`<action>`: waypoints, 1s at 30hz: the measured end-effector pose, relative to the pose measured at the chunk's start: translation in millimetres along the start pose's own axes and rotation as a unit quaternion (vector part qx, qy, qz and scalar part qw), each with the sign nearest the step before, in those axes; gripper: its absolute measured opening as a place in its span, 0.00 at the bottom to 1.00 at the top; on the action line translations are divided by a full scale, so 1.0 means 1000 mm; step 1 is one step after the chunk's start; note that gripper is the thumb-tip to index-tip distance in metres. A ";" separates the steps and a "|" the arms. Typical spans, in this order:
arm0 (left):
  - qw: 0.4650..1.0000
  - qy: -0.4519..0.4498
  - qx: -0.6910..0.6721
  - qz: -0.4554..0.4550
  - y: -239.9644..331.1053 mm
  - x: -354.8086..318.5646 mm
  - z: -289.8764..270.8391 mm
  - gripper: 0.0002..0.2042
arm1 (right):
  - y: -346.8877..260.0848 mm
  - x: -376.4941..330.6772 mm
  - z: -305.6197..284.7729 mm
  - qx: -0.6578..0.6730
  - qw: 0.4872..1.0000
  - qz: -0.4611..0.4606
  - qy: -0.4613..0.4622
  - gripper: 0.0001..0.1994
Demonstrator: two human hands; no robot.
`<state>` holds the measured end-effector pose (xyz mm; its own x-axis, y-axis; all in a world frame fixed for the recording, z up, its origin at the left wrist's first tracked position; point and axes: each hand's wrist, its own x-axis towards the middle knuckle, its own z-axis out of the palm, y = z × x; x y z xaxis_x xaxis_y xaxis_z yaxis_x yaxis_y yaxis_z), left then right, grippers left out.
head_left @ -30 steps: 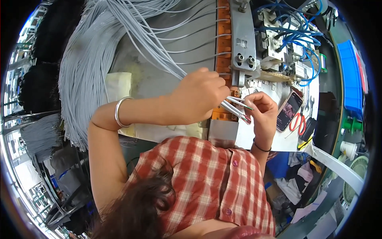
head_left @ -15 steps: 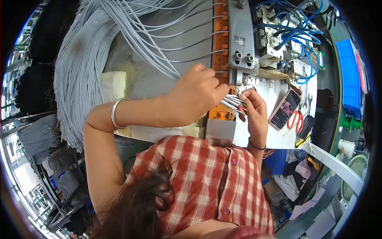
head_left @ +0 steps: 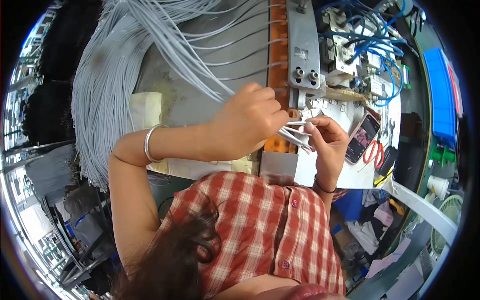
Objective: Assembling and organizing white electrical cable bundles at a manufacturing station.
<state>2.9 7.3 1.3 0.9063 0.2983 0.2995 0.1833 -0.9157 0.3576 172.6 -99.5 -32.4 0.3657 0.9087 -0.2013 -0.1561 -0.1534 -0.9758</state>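
My left hand [head_left: 255,117] is closed round a small bundle of grey cables [head_left: 210,91], whose cut ends stick out to the right past my knuckles. At those ends, my right hand [head_left: 327,139] pinches the tip of one cable [head_left: 298,123] between thumb and fingertips. The other ends fan out below it. Both hands are above the near end of an orange slotted strip [head_left: 278,47], which carries several single cables lying in its slots. Part of the strip is hidden under my left hand. A metal clamp block [head_left: 303,50] runs along the strip's right side.
A thick sheaf of grey cables [head_left: 102,90] hangs over the left of the metal table. To the right are valves with blue air tubes [head_left: 380,47], a phone [head_left: 363,137], red-handled scissors [head_left: 374,154] and a spanner [head_left: 391,129]. A blue bin [head_left: 440,95] stands farther right.
My right hand has shifted slightly right, and its fingers have turned to pinch one cable end. Green tips that showed at the cable ends are no longer visible. The left hand stays nearly still.
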 end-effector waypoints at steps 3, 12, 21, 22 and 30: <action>1.000 0.016 0.013 -0.010 0.002 -0.003 -0.003 0.09 | 0.004 0.004 0.003 -0.012 0.999 -0.013 0.039 0.02; 0.998 0.041 0.049 0.005 0.007 -0.006 0.011 0.12 | 0.019 -0.003 0.001 -0.002 0.994 -0.033 0.104 0.02; 0.997 0.076 0.030 0.005 0.007 0.000 0.020 0.08 | 0.019 -0.010 -0.015 0.158 0.987 -0.020 0.009 0.04; 0.998 0.063 0.022 -0.004 0.007 -0.001 0.019 0.07 | 0.017 -0.011 -0.015 0.152 0.988 -0.016 -0.017 0.04; 0.998 0.039 -0.017 -0.043 0.006 -0.011 0.004 0.08 | 0.007 -0.003 0.005 -0.033 0.992 -0.120 0.029 0.05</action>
<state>-3.9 -2.7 -3.6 0.8555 0.3959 0.3337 0.2440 -0.8767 0.4145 165.8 -101.9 -38.2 0.4375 0.8985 0.0345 0.0014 0.0377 -0.9993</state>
